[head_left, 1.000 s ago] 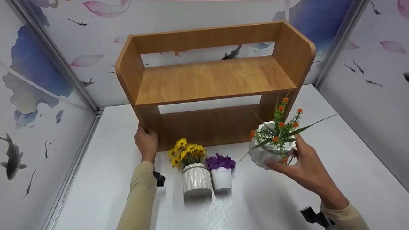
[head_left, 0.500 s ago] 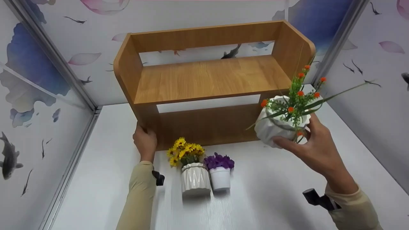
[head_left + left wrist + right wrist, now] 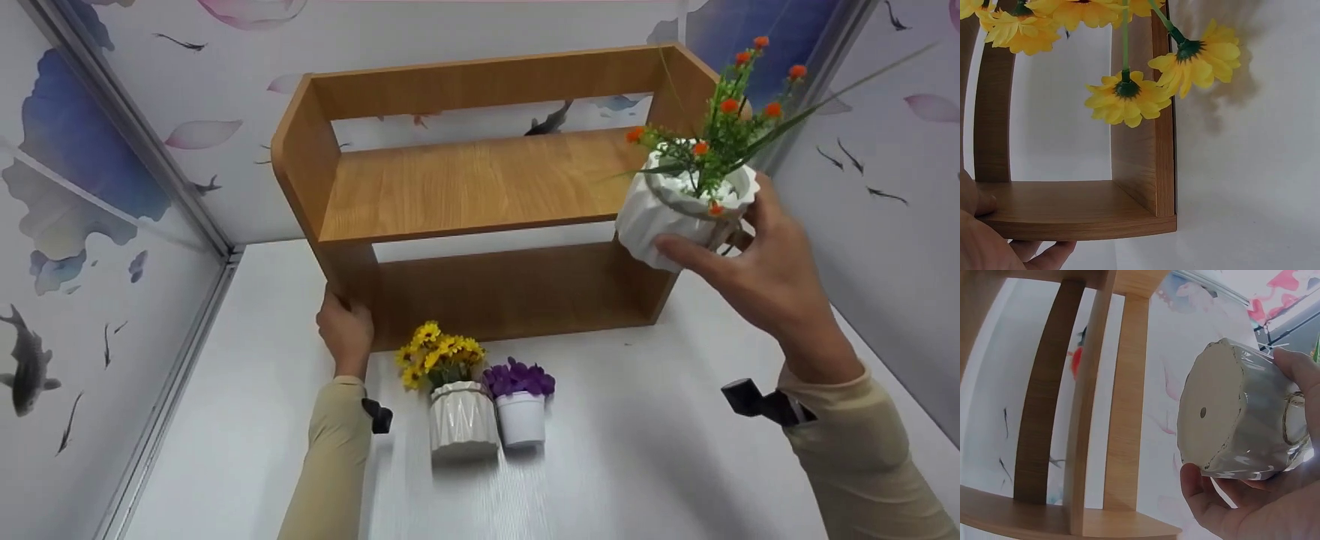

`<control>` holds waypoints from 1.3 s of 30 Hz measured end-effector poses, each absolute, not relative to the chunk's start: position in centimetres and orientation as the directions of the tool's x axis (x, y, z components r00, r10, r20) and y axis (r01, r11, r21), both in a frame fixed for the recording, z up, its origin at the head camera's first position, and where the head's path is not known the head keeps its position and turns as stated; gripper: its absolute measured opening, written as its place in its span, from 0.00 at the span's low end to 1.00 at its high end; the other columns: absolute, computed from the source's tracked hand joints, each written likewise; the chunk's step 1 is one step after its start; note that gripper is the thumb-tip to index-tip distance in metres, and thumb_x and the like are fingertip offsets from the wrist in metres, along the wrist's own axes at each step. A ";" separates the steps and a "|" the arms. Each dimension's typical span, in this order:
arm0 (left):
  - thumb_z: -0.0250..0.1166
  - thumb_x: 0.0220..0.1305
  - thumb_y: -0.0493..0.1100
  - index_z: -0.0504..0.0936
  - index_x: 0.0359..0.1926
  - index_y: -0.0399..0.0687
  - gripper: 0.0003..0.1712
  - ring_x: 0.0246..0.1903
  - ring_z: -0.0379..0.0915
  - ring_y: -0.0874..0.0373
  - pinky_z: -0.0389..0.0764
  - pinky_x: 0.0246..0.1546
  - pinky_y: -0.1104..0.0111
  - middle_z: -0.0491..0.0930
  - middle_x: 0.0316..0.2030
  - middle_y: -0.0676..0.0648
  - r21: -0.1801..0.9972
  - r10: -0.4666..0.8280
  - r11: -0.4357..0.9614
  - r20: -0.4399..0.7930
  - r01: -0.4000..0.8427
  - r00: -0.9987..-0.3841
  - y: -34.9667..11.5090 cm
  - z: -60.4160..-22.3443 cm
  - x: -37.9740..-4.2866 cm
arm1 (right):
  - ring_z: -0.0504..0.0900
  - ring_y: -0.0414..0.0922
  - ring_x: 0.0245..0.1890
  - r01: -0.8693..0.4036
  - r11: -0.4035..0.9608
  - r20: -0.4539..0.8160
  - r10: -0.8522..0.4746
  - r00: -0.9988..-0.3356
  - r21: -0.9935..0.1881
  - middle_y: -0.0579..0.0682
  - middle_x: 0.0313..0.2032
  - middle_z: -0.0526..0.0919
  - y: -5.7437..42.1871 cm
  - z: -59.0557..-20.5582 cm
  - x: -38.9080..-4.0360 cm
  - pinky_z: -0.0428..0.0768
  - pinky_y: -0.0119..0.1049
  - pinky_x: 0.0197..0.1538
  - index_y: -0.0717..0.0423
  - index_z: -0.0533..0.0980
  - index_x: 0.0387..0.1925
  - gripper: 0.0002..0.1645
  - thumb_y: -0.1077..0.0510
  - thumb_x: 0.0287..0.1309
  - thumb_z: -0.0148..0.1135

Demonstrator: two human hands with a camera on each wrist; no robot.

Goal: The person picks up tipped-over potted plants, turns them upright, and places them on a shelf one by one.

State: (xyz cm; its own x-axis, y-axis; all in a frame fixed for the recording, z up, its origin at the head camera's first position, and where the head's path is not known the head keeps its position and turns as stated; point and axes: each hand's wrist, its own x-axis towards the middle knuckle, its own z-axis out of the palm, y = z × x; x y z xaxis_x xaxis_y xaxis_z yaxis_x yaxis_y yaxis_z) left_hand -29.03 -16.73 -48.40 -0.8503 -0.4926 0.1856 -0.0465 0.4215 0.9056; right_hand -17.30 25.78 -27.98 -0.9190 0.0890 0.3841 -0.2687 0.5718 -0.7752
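Note:
My right hand [image 3: 780, 277] grips a white ceramic flowerpot [image 3: 667, 217] with green leaves and small orange flowers [image 3: 729, 106]. It is held in the air before the right end of a two-tier wooden shelf [image 3: 480, 184]. In the right wrist view, the thumb and fingers curl round the pot [image 3: 1213, 405], whose underside has a small hole. My left hand [image 3: 346, 330] holds the shelf's left side panel low down. The left wrist view has the thumb inside the panel [image 3: 1072, 211] and fingers beneath its edge.
On the white table [image 3: 600, 465], a ribbed white pot [image 3: 463, 424] with yellow flowers [image 3: 442, 352] stands in front of the shelf. Close beside it is a smaller white pot [image 3: 521, 420] with purple flowers [image 3: 519, 377]. Patterned wall panels [image 3: 862, 195] enclose the table.
My right hand has raised the orange-flowered pot up and to the right, from near table level to the upper shelf's height. The left hand keeps its hold on the shelf.

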 end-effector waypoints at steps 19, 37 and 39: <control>0.54 0.74 0.35 0.72 0.67 0.36 0.23 0.59 0.78 0.43 0.77 0.63 0.51 0.80 0.59 0.35 0.909 -0.474 0.418 0.216 -0.003 -0.854 -16.7 -48.3 -29.0 | 0.75 0.45 0.61 -0.281 0.560 0.410 0.117 -0.904 -0.779 0.50 0.65 0.74 25.9 -23.4 -23.2 0.78 0.36 0.62 0.48 0.60 0.75 0.52 0.47 0.54 0.78; 0.54 0.76 0.39 0.72 0.68 0.39 0.22 0.62 0.77 0.46 0.75 0.66 0.53 0.79 0.62 0.39 0.902 -0.489 0.431 0.205 -0.030 -0.848 -17.6 -48.6 -28.9 | 0.73 0.45 0.63 -0.231 0.556 0.335 0.091 -0.938 -0.799 0.48 0.64 0.74 25.0 -23.5 -29.0 0.74 0.37 0.66 0.46 0.61 0.74 0.54 0.41 0.51 0.78; 0.55 0.76 0.40 0.73 0.66 0.40 0.21 0.61 0.78 0.46 0.76 0.65 0.53 0.80 0.60 0.39 0.904 -0.487 0.426 0.204 -0.028 -0.849 -17.6 -48.6 -28.8 | 0.72 0.45 0.64 -0.229 0.555 0.324 0.078 -0.943 -0.800 0.48 0.65 0.73 25.0 -24.0 -29.3 0.73 0.37 0.66 0.46 0.61 0.75 0.55 0.40 0.51 0.78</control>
